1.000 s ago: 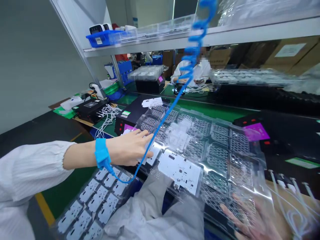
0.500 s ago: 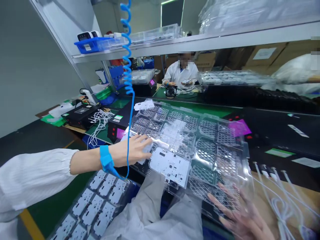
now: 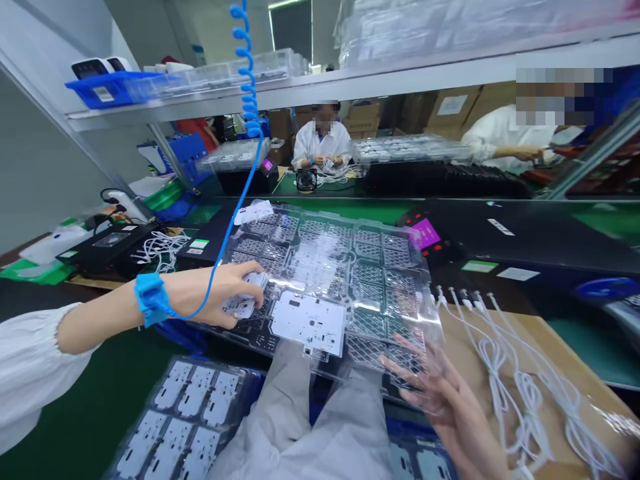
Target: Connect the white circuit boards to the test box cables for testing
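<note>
My left hand [image 3: 235,293], with a blue wrist strap [image 3: 151,299], is closed around a small stack of white circuit boards [image 3: 243,305] over the left side of a clear plastic tray [image 3: 370,307]. One white circuit board [image 3: 309,323] lies in the tray's front section, beside that hand; the other pockets show a diamond-patterned bottom. At the tray's front right corner, my right hand [image 3: 425,380] holds the edge, its spread fingers visible through the plastic. The tray rests partly above my lap, tilted toward me.
Filled trays of white boards [image 3: 175,420] stand low at the left. White cables [image 3: 520,393] lie on a cardboard box at the right. A coiled blue cord [image 3: 247,87] hangs in front. Black boxes [image 3: 480,247] line the bench; two co-workers in white sit opposite.
The view has swung to the right. My left hand has curled from outstretched fingers to a grip on the board stack. My right hand stays at the tray corner.
</note>
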Available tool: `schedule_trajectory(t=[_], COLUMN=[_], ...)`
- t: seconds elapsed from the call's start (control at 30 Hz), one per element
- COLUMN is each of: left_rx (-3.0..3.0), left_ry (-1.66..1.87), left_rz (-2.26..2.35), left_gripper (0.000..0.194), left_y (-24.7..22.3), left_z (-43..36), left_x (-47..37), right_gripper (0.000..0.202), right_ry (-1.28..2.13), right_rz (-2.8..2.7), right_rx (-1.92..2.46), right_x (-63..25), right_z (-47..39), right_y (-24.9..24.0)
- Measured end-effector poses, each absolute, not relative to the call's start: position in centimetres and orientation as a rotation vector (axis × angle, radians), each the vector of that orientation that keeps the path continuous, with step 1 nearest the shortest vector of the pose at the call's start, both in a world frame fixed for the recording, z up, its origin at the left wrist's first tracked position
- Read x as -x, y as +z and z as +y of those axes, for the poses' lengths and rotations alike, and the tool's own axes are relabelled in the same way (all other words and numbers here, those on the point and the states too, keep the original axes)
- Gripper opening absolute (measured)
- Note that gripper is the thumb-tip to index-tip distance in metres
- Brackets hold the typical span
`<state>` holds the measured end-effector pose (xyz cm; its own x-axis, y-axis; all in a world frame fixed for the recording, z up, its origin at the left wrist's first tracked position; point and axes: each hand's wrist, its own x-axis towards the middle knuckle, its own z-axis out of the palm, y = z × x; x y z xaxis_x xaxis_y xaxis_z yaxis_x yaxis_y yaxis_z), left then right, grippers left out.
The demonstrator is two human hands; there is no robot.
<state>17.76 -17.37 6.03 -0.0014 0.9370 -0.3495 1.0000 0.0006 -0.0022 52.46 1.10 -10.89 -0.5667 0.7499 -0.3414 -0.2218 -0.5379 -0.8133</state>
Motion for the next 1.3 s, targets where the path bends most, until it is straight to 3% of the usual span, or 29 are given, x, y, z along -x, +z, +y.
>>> schedule_trajectory(t=[0.27,0.4,0.5,0.7,0.93,1.13,1.3], left_rx=[-2.107,-2.207,-2.283,-2.299,-2.399,-2.311,-2.270], left_ry=[-0.432,-0.635,-0.721,-0.783,-0.733,-0.740,-0.615], left_rz=[2.104,1.994,1.965,2.025,1.995,1.839,1.713], left_gripper=[0.042,0.038,0.032,0.039,0.033,0.065,0.053], left_y=[7.9,5.5,3.2,2.4,2.4,5.2,6.9], left_z=[-13.7,-10.3,-8.7,-8.0,-8.4,-7.5,-5.8], left_x=[-24.4,-29.1,-30.5,-31.5,-31.3,-29.1,-26.8], right_gripper=[0.082,0.093,0.090,0.080,0.071,0.082,0.076], right_ry=[2.149,2.195,2.190,2.166,2.177,2.183,2.163], right_rz=[-0.954,-0.972,-0.953,-0.939,-0.918,-0.848,-0.853], right_rx=[0.947,0.910,0.877,0.867,0.842,0.859,0.857], right_x=[-52.6,-52.7,-52.5,-52.2,-52.0,-51.7,-51.8], right_z=[1.3,1.5,1.1,0.7,0.8,0.9,0.4], right_y=[-11.4,-12.0,-11.8,-11.2,-10.8,-11.8,-12.0])
